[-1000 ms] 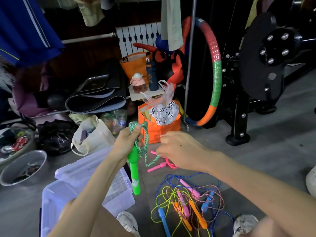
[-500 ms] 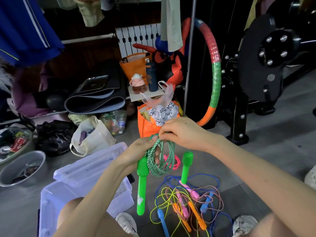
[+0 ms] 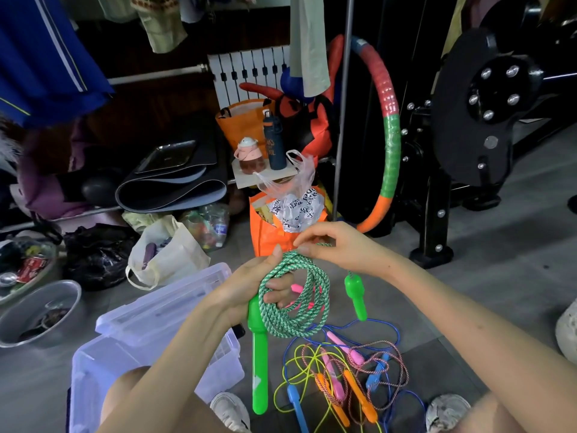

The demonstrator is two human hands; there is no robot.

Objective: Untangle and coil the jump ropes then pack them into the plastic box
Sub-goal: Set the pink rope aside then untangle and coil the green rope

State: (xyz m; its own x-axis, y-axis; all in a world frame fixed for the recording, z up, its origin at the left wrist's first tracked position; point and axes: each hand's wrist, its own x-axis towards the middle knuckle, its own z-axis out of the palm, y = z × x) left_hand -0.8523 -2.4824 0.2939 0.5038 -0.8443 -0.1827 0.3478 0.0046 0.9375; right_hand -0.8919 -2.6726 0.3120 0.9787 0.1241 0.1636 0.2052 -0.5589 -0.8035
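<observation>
Above the tangle, the left hand holds the green coil, the right hand pinches its tail; coiling nearly done, box next.

Legible text: none confirmed. Marked surfaces listed below.

1. Dark blue bottle, far centre, standing on a small board: pale lettering in several lines down its side, too small to read with certainty.
2. White plastic bag, stuffed into the orange bag just below: black printed letters all over, crumpled, no whole word readable.
3. Red packet, left edge: white lettering, blurred.
4. Plastic bottle, left of the orange bag: small label, illegible.
5. Green jump rope, near centre: white sticker patch low on the long handle, print not discernible.
</observation>
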